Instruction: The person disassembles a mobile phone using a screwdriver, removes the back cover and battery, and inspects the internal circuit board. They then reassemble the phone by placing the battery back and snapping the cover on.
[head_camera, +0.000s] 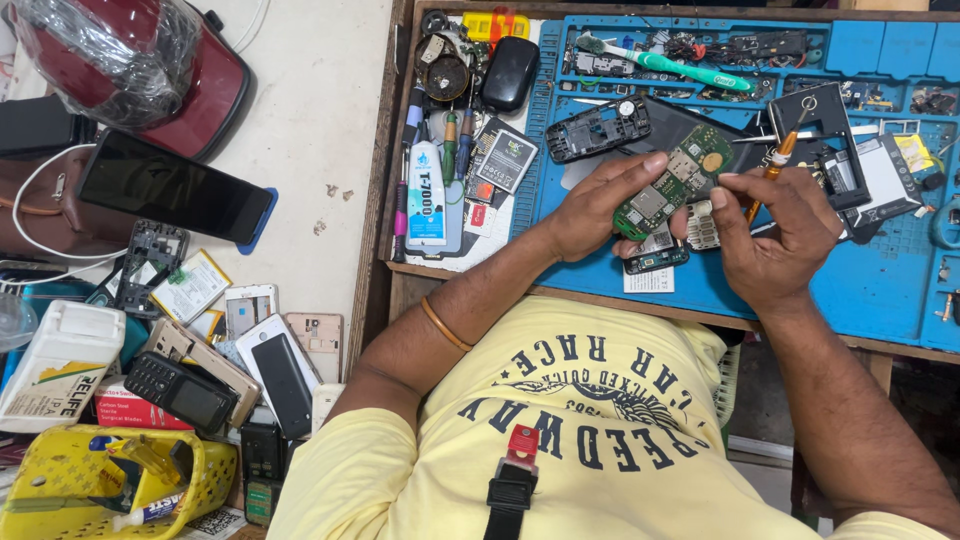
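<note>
My left hand (592, 205) grips a green phone circuit board (676, 178), tilted, above the blue work mat (870, 290). My right hand (778, 232) holds a thin screwdriver with an orange handle (776, 168), its fingertips touching the board's right edge. A black phone frame (597, 128) lies on the mat just beyond my left hand. A grey keypad piece (701, 226) and a small board (655, 258) lie under my hands.
A green toothbrush (665, 64), loose phone parts and a battery (506, 155) lie on the mat. A white glue tube (426, 192) and pens sit at its left edge. Left of the bench are several phones, a black tablet (172, 188), a yellow basket (120, 485) and a red helmet (125, 65).
</note>
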